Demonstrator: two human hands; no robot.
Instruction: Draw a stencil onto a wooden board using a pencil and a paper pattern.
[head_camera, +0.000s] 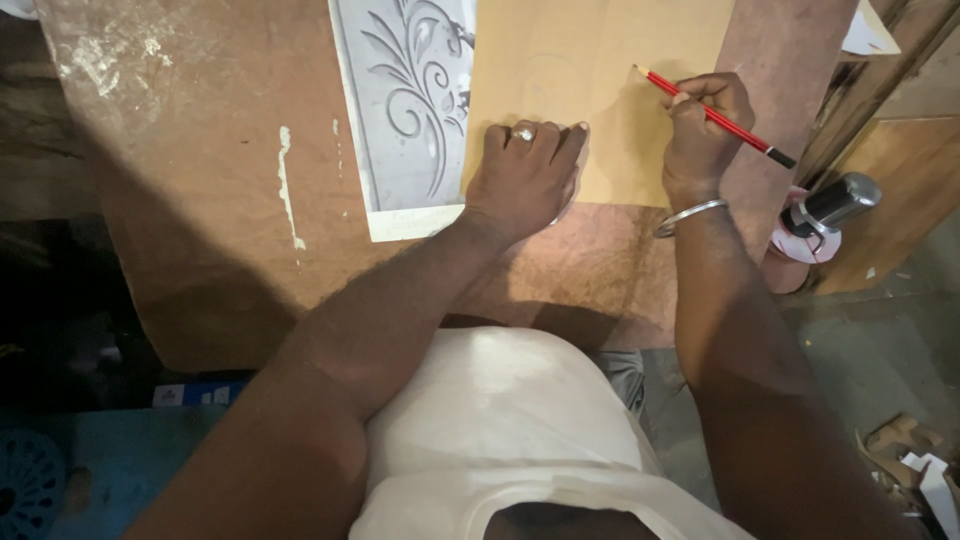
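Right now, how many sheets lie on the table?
2: a grey floral-pattern sheet beside the left hand, and a tan sheet under both hands, where the right hand holds a red pencil.

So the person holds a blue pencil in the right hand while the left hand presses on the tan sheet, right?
Not quite: the pencil is red, not blue, as the head view shows. The right hand does hold it, and the left hand does press on the tan sheet.
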